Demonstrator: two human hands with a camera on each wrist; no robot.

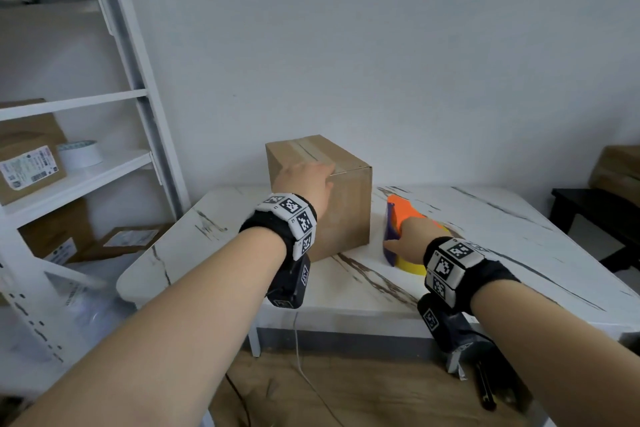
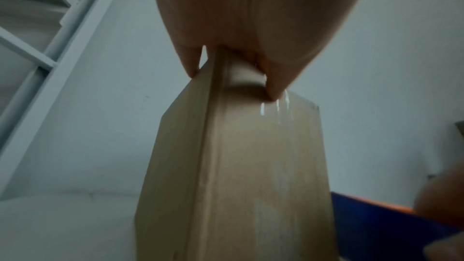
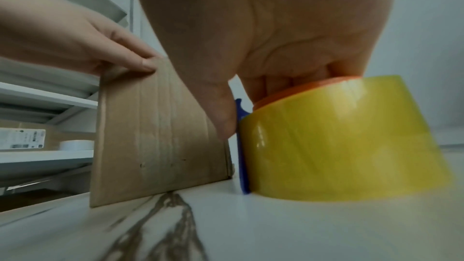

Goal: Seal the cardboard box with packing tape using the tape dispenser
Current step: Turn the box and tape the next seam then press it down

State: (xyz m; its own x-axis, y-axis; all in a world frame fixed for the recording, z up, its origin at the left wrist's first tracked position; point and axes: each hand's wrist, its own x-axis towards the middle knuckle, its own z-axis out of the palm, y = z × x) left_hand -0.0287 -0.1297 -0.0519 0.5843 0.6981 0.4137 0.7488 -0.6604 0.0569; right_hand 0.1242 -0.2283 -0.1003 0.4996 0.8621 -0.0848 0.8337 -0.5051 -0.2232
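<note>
A closed cardboard box (image 1: pixel 346 204) stands on the marble table (image 1: pixel 519 239), with a strip of clear tape (image 1: pixel 308 149) along its top seam. My left hand (image 1: pixel 304 180) grips the box's near top edge, thumb (image 3: pixel 140 62) on the front face and fingers over the top. Just right of the box sits the tape dispenser (image 1: pixel 403 210), orange with a blue blade plate (image 3: pixel 242 146) and a yellow tape roll (image 3: pixel 339 146). My right hand (image 1: pixel 412 236) holds it, fingers curled into the orange core and thumb against the blue plate. The dispenser rests on the table.
A white shelf unit (image 1: pixel 131 94) at the left carries labelled cartons (image 1: pixel 27 163) and a white tape roll (image 1: pixel 81 152). A dark bench (image 1: pixel 595 211) with another box stands at the far right. A thin cable (image 1: pixel 301 357) hangs under the table's front edge.
</note>
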